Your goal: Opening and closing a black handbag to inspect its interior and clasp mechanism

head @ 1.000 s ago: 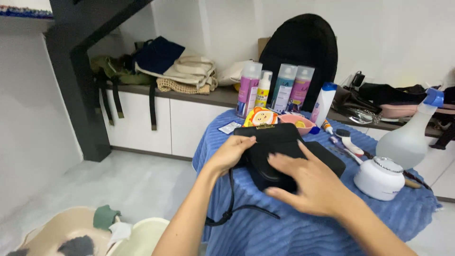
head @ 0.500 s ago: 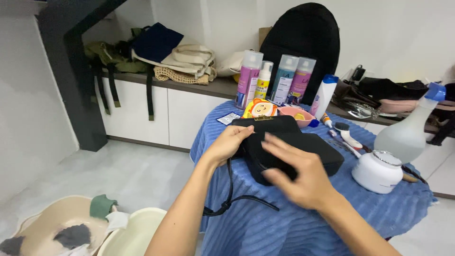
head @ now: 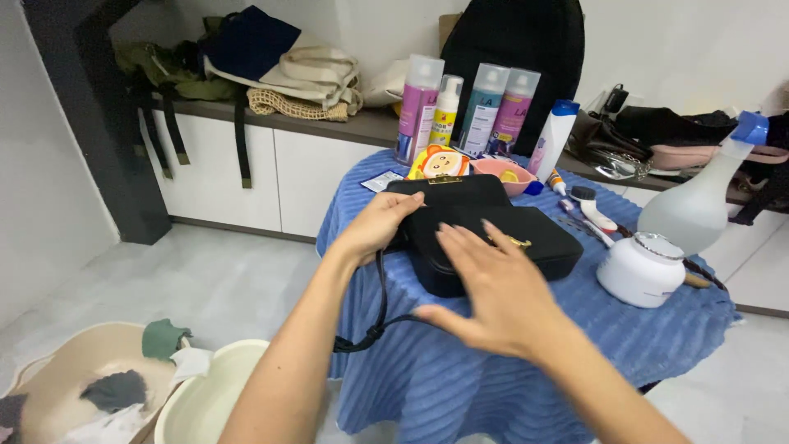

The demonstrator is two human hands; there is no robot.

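Note:
A black handbag [head: 526, 234] with gold clasps lies on a round table under a blue ribbed cloth [head: 460, 378]. Its flap is open toward the far side. My left hand [head: 376, 226] grips the bag's left end near the flap. My right hand [head: 486, 288] rests flat on the bag's front with fingers spread. The bag's black strap [head: 380, 316] hangs off the table's front edge.
Several spray cans [head: 417, 107] and a white bottle [head: 551, 140] stand at the back. A white jar [head: 641, 270] and a spray bottle [head: 699, 201] sit on the right, with brushes [head: 593, 210] and a pink bowl [head: 503, 174] nearby. Two basins [head: 205, 399] rest on the floor.
My right hand slid toward me across the bag's front. The view moved closer and a little left; my left hand kept its hold.

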